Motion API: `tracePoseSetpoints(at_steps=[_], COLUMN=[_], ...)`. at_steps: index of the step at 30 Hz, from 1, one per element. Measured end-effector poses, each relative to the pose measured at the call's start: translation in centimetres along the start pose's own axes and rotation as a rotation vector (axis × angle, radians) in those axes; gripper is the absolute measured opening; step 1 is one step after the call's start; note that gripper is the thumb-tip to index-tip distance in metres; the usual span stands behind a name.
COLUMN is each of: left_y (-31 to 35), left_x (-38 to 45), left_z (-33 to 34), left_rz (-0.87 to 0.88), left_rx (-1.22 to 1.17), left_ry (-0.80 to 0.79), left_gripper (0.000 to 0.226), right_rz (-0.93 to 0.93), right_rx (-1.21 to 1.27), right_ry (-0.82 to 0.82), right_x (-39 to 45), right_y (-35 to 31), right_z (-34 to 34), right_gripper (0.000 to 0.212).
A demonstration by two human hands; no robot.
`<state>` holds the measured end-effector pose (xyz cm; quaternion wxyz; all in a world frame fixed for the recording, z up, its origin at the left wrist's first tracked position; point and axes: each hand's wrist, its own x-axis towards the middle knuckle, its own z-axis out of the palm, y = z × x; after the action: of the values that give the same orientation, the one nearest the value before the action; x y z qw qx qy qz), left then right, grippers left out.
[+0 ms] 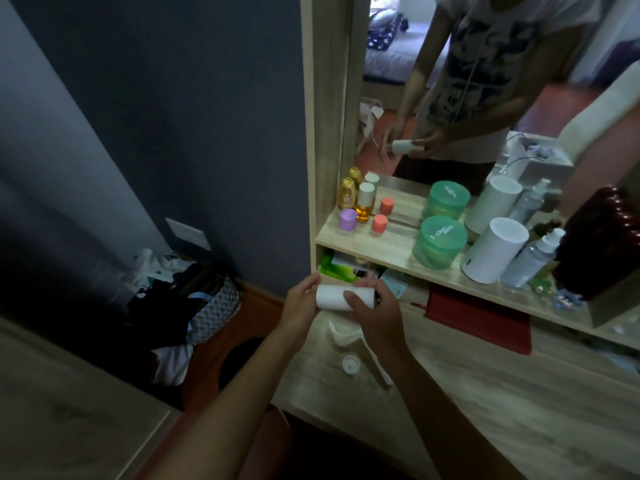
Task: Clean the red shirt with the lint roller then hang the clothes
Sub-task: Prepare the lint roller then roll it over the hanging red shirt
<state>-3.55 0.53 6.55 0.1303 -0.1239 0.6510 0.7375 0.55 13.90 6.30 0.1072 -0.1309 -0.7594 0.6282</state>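
Observation:
The white lint roller (331,297) is held level in front of me, above the left end of the wooden dresser top (485,403). My right hand (372,315) grips its right end, thumb across the front of the roll. My left hand (300,306) touches its left end with fingers and thumb curved around the rim. The mirror (485,81) reflects both hands and the roller. No red shirt is in view.
A white cap (350,364) and a white plastic piece (349,336) lie on the dresser below my hands. The shelf (391,247) carries small bottles, green jars (439,241), a white cylinder (493,249) and a spray bottle. Bags and clothes (187,299) are heaped on the floor to the left.

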Motion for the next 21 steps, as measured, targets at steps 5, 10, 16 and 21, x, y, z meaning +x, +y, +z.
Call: tracePoseSetpoints(at_steps=[5, 10, 16, 21], left_y=[1.7, 2.8, 2.5, 2.9], left_x=[-0.9, -0.8, -0.2, -0.5], left_z=[0.8, 0.7, 0.6, -0.3], left_rz=[0.019, -0.073, -0.068, -0.131], left_rx=[-0.080, -0.199, -0.249, -0.419], left_ry=[0.003, 0.047, 0.134, 0.107], left_gripper=[0.036, 0.041, 0.051, 0.028], right_rz=[-0.042, -0.088, -0.147, 0.080], right_rx=[-0.035, -0.015, -0.031, 0.280], right_ry=[-0.012, -0.050, 0.022, -0.037], right_x=[-0.6, -0.4, -1.0, -0.1], right_y=[-0.8, -1.3, -1.4, -1.5], right_z=[1.1, 1.4, 2.4, 2.0], right_gripper=[0.020, 0.022, 0.023, 0.015])
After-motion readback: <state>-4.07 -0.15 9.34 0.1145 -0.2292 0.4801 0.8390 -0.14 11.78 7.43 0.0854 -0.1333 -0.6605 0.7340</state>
